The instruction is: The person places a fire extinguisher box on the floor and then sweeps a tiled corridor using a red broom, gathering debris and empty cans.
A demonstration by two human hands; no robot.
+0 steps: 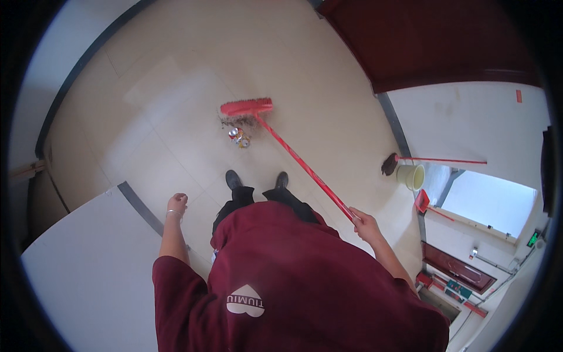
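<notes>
My right hand (366, 225) grips the upper end of a red broom handle (308, 169). The handle slants away to a red broom head (247, 107), which rests on the tiled floor with its bristles facing away from me. On my side of the head lies a strip of dark dirt (241, 120). Crumpled drink cans (239, 137) lie just nearer to my shoes than the dirt, apart from the broom head. My left hand (177, 203) hangs at my left side, fingers loosely curled, with nothing visible in it.
A white wall end (92, 246) stands close on my left. To the right, along the wall, are a dark mop (389, 164), a pale yellow bucket (411, 177) and a red dustpan (422, 201). A dark red door (431, 44) is at the upper right.
</notes>
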